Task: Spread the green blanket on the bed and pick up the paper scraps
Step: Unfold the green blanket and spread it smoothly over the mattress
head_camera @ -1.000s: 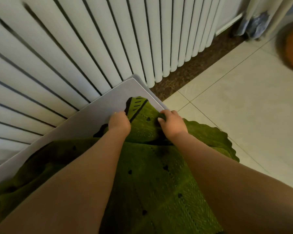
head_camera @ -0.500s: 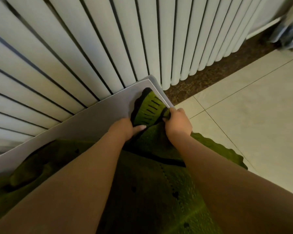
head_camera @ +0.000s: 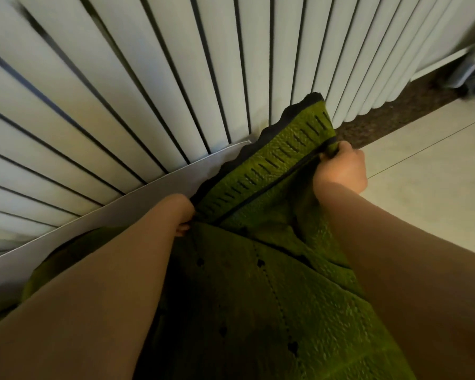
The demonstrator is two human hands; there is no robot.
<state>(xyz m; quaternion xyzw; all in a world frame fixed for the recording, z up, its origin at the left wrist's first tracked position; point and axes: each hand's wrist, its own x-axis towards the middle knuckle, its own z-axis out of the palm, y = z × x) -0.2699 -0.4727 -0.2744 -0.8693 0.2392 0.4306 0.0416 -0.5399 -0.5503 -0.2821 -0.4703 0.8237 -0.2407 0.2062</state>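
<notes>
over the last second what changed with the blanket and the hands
Both hands moved apart, stretching the green blanket edge toward the white slatted panel; its corner now covers the bed corner. The right hand grips the edge further right, the left hand lower left. Both kept hold throughout.

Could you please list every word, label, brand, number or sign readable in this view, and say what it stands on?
None: no readable text shows on the green blanket, the white radiator, the bed surface or the floor tiles. The left hand and right hand grip the blanket's edge; no label is visible there.
</notes>
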